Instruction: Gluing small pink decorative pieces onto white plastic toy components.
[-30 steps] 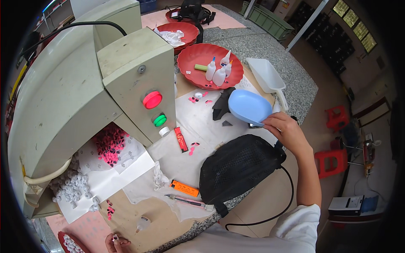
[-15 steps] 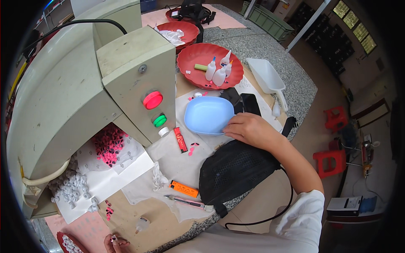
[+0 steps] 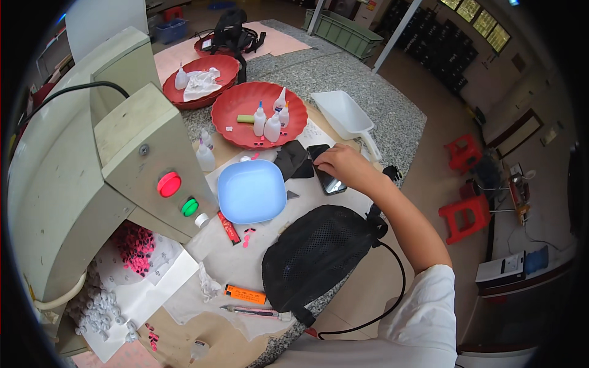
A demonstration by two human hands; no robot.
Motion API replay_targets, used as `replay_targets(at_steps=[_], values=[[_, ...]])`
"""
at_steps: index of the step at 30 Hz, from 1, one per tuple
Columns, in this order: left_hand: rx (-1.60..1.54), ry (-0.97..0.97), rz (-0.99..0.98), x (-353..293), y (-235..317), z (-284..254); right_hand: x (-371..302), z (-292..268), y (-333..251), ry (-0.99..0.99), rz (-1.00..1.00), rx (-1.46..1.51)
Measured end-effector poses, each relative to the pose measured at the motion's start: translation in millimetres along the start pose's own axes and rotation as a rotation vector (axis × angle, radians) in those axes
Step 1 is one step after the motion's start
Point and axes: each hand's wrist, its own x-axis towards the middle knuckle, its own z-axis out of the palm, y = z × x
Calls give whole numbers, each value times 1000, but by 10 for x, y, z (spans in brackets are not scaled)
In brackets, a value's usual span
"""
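The right hand (image 3: 348,165), its fingers bent and close together, was at a dark phone (image 3: 332,185), though whether it gripped the phone could not be told. The phone lay on the bench (image 3: 399,101) just beside a black cloth (image 3: 294,161). A light-blue tray (image 3: 251,193) sat between the machine (image 3: 156,156) and the phone, near a black mesh bag (image 3: 319,257).

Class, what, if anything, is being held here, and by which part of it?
It cannot be told whether the right grip holds the smartphone, whose middle it partly covers. The left grip is out of view.
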Motion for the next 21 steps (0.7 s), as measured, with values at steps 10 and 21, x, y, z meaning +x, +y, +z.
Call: replay_targets(at_steps=[10,21], values=[[98,24,5,-195,8,239,255,157,313,107,-70,200],[552,-226,437,77,-302,-85,285,-134,556,154,554,1031]])
